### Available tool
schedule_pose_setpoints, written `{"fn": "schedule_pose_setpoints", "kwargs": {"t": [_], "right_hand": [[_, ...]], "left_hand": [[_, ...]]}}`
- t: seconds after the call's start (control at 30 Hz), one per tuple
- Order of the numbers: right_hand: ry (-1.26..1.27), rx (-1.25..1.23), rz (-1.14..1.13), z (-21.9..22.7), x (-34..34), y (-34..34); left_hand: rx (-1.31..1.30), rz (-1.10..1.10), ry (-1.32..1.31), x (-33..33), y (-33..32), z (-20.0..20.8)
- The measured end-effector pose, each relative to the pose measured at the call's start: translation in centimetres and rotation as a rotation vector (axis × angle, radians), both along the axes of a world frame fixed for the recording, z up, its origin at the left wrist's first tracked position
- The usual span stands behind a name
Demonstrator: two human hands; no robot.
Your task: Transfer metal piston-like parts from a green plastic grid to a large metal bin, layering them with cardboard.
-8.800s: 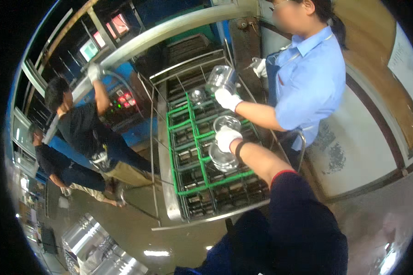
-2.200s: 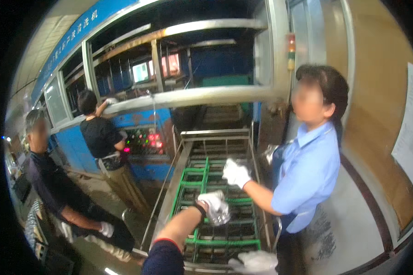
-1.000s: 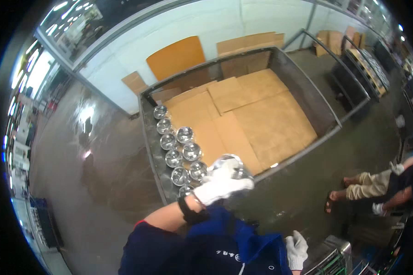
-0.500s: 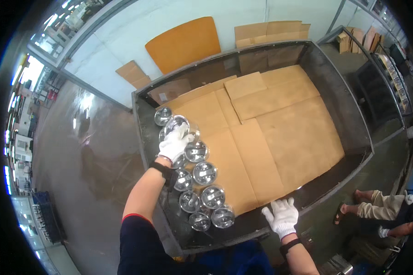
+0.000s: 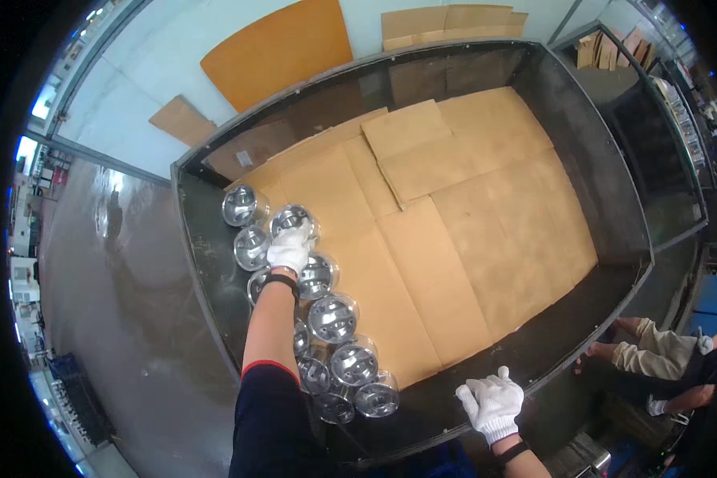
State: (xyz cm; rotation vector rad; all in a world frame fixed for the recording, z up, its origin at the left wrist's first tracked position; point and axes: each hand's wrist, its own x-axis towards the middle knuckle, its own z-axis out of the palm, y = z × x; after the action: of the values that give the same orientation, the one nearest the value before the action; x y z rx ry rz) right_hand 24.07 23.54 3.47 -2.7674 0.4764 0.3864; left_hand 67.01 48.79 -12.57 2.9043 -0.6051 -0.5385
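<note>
My left hand (image 5: 290, 248), in a white knit glove, reaches over the left end of a dark metal bin (image 5: 207, 279). Its fingers close on the near edge of a shiny metal piston (image 5: 293, 217), round and silver. More pistons (image 5: 334, 317) stand in two rough rows down that end, and my forearm hides part of the outer row. At the near wall, my right hand (image 5: 492, 405), also gloved, rests on the bin's rim. Its thumb and one finger stick out apart, the other fingers bend, and it holds no piston.
Flat cardboard sheets (image 5: 454, 239) line the bin's floor, with overlapping edges. Behind the bin, an orange-brown board (image 5: 283, 52) and cardboard pieces (image 5: 454, 24) lean on a pale wall. A seated person's legs (image 5: 649, 350) are close to the near right corner.
The view has shifted. Under my left hand, the piston now stands in the inner row, apart from its neighbour. My right hand's fingers, spread before, have partly bent.
</note>
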Motion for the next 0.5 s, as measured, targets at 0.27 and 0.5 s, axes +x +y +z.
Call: {"fn": "schedule_pose_setpoints", "kwargs": {"t": [0.27, 0.5], "right_hand": [[-0.027, -0.004, -0.020, 0.3, -0.4, -0.6], [0.094, -0.054, -0.023, 0.3, -1.3, 0.3]], "left_hand": [[-0.013, 0.145, 0.193, -0.8, -2.9, 3.2], [-0.287, 0.073, -0.035, -13.3, -3.8, 6.5]]}}
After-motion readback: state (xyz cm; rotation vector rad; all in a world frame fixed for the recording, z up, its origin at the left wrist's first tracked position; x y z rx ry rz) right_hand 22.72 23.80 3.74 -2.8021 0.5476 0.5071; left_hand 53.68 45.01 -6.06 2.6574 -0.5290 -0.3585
